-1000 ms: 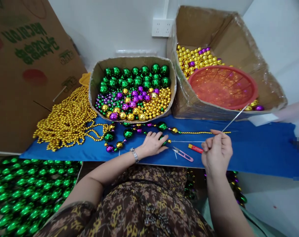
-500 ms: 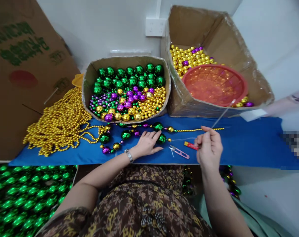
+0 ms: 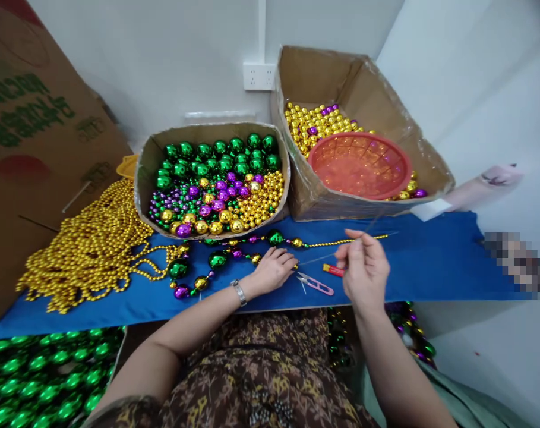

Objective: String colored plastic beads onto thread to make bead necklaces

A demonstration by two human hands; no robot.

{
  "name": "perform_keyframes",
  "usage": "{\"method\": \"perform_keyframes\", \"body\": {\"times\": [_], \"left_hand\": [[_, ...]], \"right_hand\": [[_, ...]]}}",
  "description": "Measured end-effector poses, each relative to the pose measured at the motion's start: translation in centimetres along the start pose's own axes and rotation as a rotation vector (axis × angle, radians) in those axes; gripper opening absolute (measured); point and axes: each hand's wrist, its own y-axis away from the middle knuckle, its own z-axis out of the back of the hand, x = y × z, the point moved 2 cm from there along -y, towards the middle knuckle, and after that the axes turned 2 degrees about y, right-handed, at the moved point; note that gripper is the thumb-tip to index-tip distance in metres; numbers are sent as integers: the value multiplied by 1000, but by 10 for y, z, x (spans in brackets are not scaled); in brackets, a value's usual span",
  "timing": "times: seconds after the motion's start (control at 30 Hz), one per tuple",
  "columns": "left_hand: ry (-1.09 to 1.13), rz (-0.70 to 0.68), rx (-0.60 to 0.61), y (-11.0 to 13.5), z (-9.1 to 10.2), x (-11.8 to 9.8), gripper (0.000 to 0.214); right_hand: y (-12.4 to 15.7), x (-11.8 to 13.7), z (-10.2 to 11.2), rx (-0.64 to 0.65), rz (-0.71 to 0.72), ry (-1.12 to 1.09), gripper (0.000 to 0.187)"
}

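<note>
My left hand (image 3: 276, 268), with a metal watch at its wrist, rests on the blue cloth, its fingers curled over the end of a bead string (image 3: 217, 260) of green, gold and purple balls. The beads under the fingers are hidden. A thin thread (image 3: 318, 259) runs from there to my right hand (image 3: 365, 267), which is raised and closed in a pinch on it. Behind the right hand lies the string's other end, a row of tiny gold beads (image 3: 327, 244). Between the hands are pink thread snips (image 3: 315, 284) and a small red-and-yellow object (image 3: 332, 270).
A low carton (image 3: 138, 196) of sorted loose beads stands behind the hands. Right of it, a taller carton (image 3: 341, 209) holds gold and purple balls and a red basket (image 3: 407, 169). Gold bead strands (image 3: 87, 249) are heaped at left. Green bead strands (image 3: 38, 374) hang below the table.
My left hand has curled over the green ball at the string's end, which showed before. My right hand still pinches the thread; the white streak above it is gone. The view has shifted.
</note>
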Motion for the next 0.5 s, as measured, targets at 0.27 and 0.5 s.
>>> {"method": "perform_keyframes", "body": {"times": [0.27,0.5], "left_hand": [[36,31,-348,-13,82,22,29],[-478,687,-87,-1,184,92,42]], "right_hand": [[3,-5,7,-26,28,-58,25],[18,-15,-4,75,24,66,26]]}}
